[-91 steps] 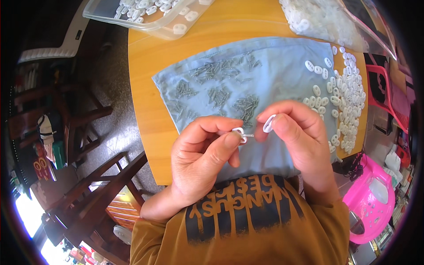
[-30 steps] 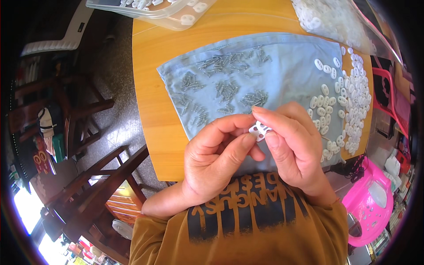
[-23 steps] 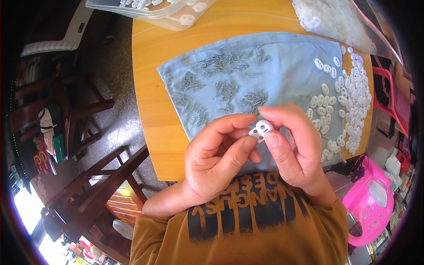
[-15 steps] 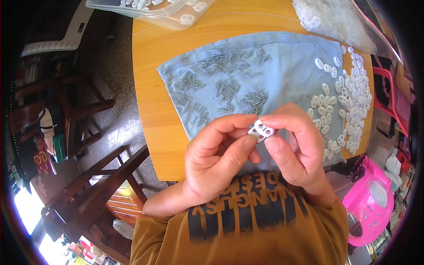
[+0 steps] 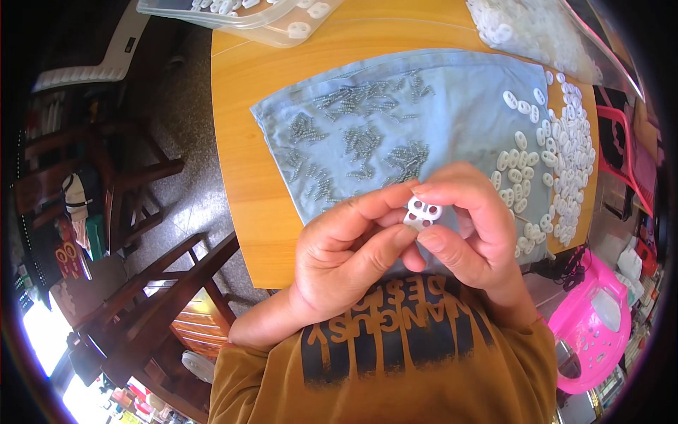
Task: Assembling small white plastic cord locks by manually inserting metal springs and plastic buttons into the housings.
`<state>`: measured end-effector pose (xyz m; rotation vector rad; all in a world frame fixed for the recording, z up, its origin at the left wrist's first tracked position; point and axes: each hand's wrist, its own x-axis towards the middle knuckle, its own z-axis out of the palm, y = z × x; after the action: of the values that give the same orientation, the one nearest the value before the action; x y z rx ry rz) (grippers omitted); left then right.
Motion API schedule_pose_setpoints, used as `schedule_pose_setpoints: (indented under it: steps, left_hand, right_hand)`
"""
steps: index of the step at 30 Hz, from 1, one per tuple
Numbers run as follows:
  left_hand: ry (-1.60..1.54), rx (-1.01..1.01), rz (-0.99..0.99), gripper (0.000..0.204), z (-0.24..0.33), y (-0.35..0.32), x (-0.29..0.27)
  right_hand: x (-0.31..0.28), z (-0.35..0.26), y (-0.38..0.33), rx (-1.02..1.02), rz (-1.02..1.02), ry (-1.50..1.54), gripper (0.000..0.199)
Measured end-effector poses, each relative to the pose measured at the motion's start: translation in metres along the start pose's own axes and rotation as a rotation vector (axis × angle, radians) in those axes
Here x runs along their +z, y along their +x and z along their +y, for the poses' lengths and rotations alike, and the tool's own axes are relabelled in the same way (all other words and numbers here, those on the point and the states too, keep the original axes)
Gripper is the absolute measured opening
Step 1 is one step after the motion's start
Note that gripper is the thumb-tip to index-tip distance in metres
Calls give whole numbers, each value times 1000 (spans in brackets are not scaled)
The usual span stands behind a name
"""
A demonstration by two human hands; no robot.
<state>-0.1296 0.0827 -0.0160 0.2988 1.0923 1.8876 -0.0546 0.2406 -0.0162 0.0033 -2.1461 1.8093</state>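
Observation:
Between the fingertips of both hands, over the near edge of a blue cloth, is a small white plastic cord lock with dark round holes. It looks like two pieces pressed together, one above the other. My left hand pinches its lower left side between thumb and fingers. From the right, the index finger and thumb of my right hand close on it. Small metal springs lie in several loose clusters on the cloth. White oval two-hole pieces are scattered at the cloth's right side.
More white pieces are heaped along the right edge of the wooden table. A clear bag of white parts lies at the far right, a clear plastic tub at the far left. A pink plastic chair stands at right, dark wooden furniture at left.
The cord lock has turned in my fingers, so its holes now face up more squarely. My right thumb has shifted slightly left and down; both hands stay in the same place.

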Motion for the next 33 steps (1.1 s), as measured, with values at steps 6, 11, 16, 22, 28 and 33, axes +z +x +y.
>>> schedule_pose_setpoints:
  steps: [6,11,16,22,28,33]
  left_hand:
    - [30,29,-17,37,-1,0,2]
    - [30,67,-14,36,-3,-2,6]
    - [-45,161,-71,39,-11,-2,4]
    - [-2,200,-70,39,-16,-4,3]
    - [46,212,-35,35,-19,-6,6]
    - [82,222,-6,29,-20,-7,9]
  right_hand:
    - [-2,4,1,-95,-32,-52,30]
    - [1,6,1,-204,-29,-112,31]
    - [3,9,0,-261,-7,-148,31]
    - [8,11,-1,-282,37,-161,30]
    - [12,13,-2,-293,89,-139,26]
    - [14,14,-3,-333,116,-133,23]
